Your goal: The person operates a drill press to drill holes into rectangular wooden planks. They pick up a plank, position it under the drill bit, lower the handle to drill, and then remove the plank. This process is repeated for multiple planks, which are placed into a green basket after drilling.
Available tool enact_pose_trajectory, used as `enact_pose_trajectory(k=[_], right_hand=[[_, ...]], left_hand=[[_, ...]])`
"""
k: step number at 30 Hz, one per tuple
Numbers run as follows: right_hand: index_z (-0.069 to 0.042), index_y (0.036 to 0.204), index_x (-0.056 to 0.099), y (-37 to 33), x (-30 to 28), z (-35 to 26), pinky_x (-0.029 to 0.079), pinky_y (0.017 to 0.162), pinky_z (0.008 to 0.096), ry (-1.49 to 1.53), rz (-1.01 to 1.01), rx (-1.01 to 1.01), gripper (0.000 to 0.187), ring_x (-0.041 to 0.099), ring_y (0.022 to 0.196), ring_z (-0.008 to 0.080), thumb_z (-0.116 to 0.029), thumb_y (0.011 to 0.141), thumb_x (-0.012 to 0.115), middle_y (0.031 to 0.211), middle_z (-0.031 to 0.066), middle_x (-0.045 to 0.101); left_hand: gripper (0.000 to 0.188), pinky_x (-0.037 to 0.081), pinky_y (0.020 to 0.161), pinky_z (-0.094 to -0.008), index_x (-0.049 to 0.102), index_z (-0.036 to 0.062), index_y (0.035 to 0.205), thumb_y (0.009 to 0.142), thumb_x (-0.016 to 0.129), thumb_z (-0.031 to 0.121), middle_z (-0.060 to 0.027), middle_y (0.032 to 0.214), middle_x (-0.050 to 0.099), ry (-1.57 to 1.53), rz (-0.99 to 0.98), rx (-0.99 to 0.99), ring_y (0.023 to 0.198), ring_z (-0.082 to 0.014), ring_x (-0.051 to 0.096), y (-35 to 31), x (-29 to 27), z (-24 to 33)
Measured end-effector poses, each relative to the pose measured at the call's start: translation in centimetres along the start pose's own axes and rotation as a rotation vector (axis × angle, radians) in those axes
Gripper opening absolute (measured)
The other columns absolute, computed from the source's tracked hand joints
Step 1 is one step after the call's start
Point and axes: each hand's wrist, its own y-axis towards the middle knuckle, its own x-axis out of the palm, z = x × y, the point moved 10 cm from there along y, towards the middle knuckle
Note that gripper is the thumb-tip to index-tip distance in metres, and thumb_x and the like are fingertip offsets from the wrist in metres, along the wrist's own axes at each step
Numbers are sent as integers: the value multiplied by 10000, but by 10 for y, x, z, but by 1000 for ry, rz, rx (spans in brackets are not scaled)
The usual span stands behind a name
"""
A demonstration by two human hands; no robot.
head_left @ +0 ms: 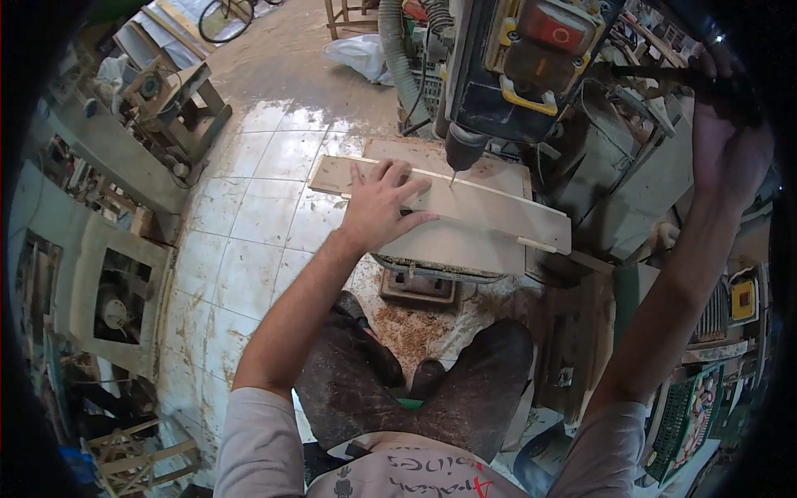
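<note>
A long, thin wooden board [490, 207] with pale strips along its edges lies slantwise on the drill press table [448, 249]. My left hand [386, 199] rests flat on the board's left part, fingers spread and thumb pointing right. Right of that hand, the drill chuck [465, 148] carries a thin drill bit [452, 178]. The bit's tip meets the board's face in this view; I cannot tell whether it has entered the wood. At the upper right, my raised right hand [730, 141] is closed round the dark drill press lever [656, 73], its fingers partly in shadow.
A red-and-yellow switch box [548, 50] sits on the drill press head. A grey ribbed hose [397, 62] hangs behind it. Wood shavings [415, 332] cover the floor between my legs. Machines [124, 282] stand at left; a green crate [685, 423] is at lower right.
</note>
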Motion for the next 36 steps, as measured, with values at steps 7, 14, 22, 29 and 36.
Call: enact_pose_trajectory(k=[7, 14, 22, 29, 36], right_hand=[[8, 877, 471, -55, -13, -12, 262, 1105, 521, -6, -147, 43, 208, 462, 1031, 337, -175, 910, 379, 911, 154, 465], [-57, 746, 450, -122, -43, 3, 165, 1123, 580, -41, -7, 5, 246, 462, 1158, 419, -239, 887, 364, 882, 140, 525], [-60, 676, 498, -196, -64, 34, 145, 1119, 561, 28, 143, -25, 299, 384, 1272, 460, -296, 842, 417, 1001, 181, 593], [-64, 645, 435, -167, -48, 19, 181, 1110, 569, -151, 1, -119, 333, 451, 1193, 443, -295, 878, 379, 876, 169, 573], [-37, 807, 417, -21, -9, -7, 375, 881, 435, -180, 245, -135, 203, 382, 755, 229, -208, 902, 364, 776, 85, 395]], left_hand=[[553, 224, 1001, -711, 581, 216, 1212, 808, 606, 593, -83, 1301, 452, -13, -94, -37, 1303, -303, 358, 1, 3, -3], [553, 225, 1000, -706, 582, 207, 1208, 808, 606, 588, -83, 1290, 467, -26, -97, -46, 1298, -295, 362, 0, 3, -2], [539, 246, 988, -683, 593, 210, 1202, 811, 610, 580, -85, 1297, 466, -11, -93, -27, 1293, -292, 368, 2, 2, 0], [547, 213, 1008, -712, 590, 198, 1213, 815, 608, 572, -86, 1297, 462, -37, -57, -34, 1300, -290, 363, -1, 2, -3], [551, 213, 1034, -659, 565, 193, 1270, 834, 611, 525, -96, 1347, 453, -64, -121, -3, 1313, -285, 364, -3, 6, -9]])
